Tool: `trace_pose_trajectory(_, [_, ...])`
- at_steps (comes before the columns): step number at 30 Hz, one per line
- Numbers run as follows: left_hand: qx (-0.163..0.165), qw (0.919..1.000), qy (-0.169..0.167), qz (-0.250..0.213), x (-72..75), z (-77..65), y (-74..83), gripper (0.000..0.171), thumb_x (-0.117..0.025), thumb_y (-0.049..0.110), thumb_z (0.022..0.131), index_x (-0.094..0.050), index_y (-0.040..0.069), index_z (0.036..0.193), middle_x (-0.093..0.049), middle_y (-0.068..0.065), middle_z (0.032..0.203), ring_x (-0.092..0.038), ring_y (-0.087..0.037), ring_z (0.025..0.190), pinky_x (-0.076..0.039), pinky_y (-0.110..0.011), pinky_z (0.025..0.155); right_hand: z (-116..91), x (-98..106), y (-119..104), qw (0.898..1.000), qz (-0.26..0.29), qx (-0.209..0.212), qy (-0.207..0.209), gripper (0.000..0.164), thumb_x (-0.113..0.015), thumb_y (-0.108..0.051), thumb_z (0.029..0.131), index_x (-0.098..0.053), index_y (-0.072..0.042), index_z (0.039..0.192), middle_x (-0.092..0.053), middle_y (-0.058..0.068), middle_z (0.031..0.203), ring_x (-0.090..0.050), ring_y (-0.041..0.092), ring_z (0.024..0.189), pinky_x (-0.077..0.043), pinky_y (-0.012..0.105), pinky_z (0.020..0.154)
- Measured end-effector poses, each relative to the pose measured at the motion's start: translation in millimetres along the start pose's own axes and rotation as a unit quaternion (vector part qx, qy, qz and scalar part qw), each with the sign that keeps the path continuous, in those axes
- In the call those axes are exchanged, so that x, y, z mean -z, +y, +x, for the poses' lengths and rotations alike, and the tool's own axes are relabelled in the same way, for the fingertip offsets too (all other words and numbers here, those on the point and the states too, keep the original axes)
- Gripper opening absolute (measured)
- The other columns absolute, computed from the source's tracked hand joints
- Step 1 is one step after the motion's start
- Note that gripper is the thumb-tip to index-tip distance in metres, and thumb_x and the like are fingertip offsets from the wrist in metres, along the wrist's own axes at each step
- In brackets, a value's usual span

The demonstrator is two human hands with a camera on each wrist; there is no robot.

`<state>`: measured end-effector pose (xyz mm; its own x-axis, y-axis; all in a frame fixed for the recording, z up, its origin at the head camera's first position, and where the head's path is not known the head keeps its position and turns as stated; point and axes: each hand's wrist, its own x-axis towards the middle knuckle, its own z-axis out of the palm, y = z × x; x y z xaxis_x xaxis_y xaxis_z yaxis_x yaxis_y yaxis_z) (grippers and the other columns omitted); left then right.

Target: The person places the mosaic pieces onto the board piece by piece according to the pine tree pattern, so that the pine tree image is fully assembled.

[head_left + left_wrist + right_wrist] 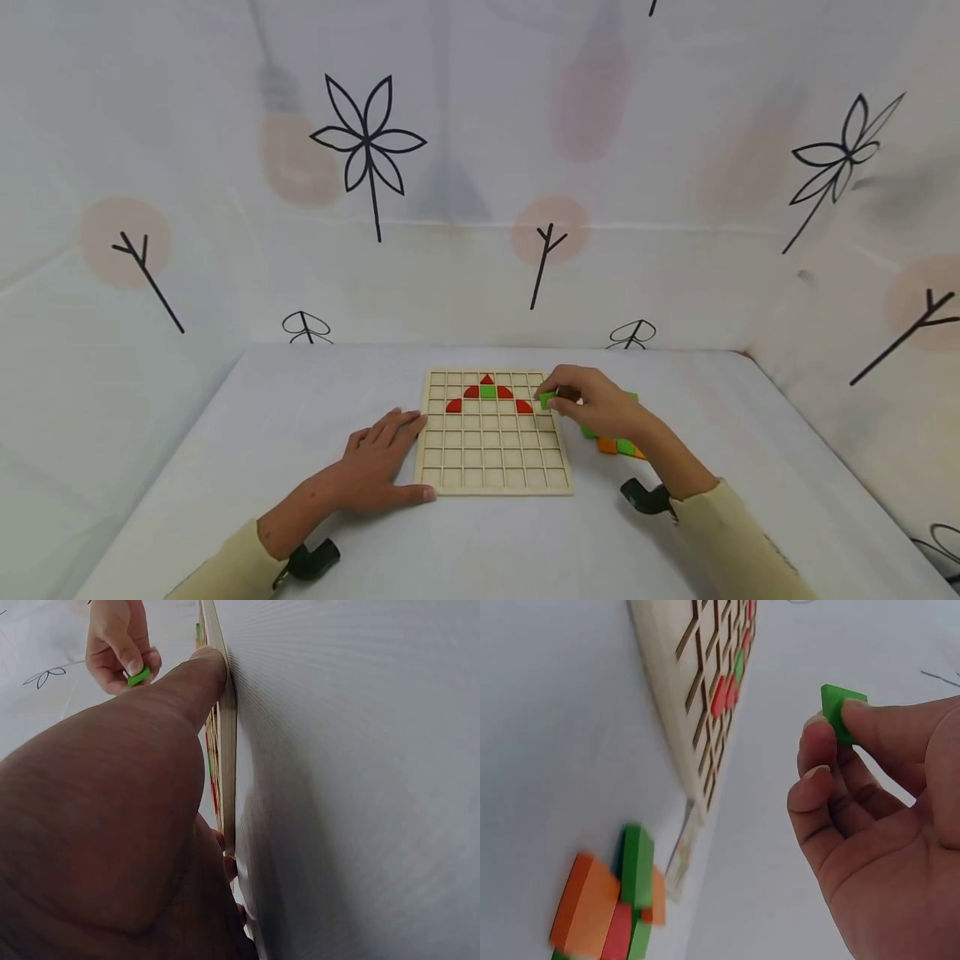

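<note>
Nearest the camera, on the near side of the grid board (pixel 493 477): two pale sleeves (pixel 742 546), with one black device (pixel 313 560) at each wrist. At the board's left edge, one left hand (pixel 372 471), fingers extended, fingertips against that edge, thumb tip at the near left corner. Over the board's right edge, toward its far corner, one right hand (pixel 596 404), thumb and fingers pinching one green piece (pixel 548 401), raised off the board.

On the board, seven rows by seven columns, six pieces: in the far row, middle column, one red triangle (pixel 487 379); directly below, one green square (pixel 488 392); beside that square and one row nearer, four red rounded pieces (pixel 453 406), two per row. Right of the board, one loose pile (pixel 607 445): at least three green, two orange, one red; full count impossible to tell behind the forearm. Beyond the board, on the backdrop (pixel 450 292), two large outlined flowers (pixel 367 139).
</note>
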<state>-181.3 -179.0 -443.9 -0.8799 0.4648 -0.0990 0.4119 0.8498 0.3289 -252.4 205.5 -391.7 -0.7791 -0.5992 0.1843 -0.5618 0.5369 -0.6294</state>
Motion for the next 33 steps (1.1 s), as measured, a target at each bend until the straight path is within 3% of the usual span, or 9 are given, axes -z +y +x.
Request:
trace_pose_trajectory(5, [0.000,1.0000,0.003,-0.003,-0.5,0.6,0.3,0.108,-0.064,0.079,0.090,-0.025,0.017,0.170,-0.022,-0.005,0.174,-0.011,-0.034,0.163,-0.027,-0.065,0.116,15.1,-12.3,-9.4,1.000,-0.002,-0.010,-0.003,0.019,-0.071,-0.004,0.100,-0.077,-0.009,0.117,-0.072,-0.004,0.106,-0.060,0.016,0.087,-0.052,0.026,0.077])
trace_pose_trajectory(13, [-0.001,1.0000,0.007,0.002,-2.0,1.2,0.6,0.108,-0.064,0.079,0.090,-0.025,0.017,0.170,-0.022,-0.005,0.174,-0.011,-0.035,0.163,-0.027,-0.065,0.117,36.2,-37.0,-16.5,0.997,0.005,-0.077,0.025,0.012,-0.076,-0.006,0.097,-0.074,-0.013,0.106,-0.072,-0.003,0.098,-0.062,0.015,0.085,-0.055,0.028,0.079])
trace_pose_trajectory(21, [-0.006,0.9999,0.010,-0.007,1.9,-1.7,2.7,0.108,-0.064,0.078,0.090,-0.026,0.015,0.169,-0.023,-0.007,0.174,-0.012,-0.036,0.163,-0.028,-0.066,0.116,53.9,-49.9,-27.3,0.996,0.002,-0.080,0.044,0.008,-0.076,-0.009,0.097,-0.075,-0.010,0.105,-0.071,-0.004,0.093,-0.062,0.013,0.082,-0.054,0.031,0.077])
trace_pose_trajectory(33, [-0.007,0.9999,0.008,-0.004,1.5,-1.8,1.6,0.108,-0.064,0.078,0.091,-0.025,0.016,0.170,-0.023,-0.006,0.174,-0.011,-0.035,0.163,-0.028,-0.065,0.116,75.4,-66.9,-31.0,0.996,0.026,-0.080,0.020,0.004,-0.073,-0.008,0.099,-0.076,-0.009,0.102,-0.071,0.000,0.096,-0.062,0.013,0.080,-0.054,0.033,0.075])
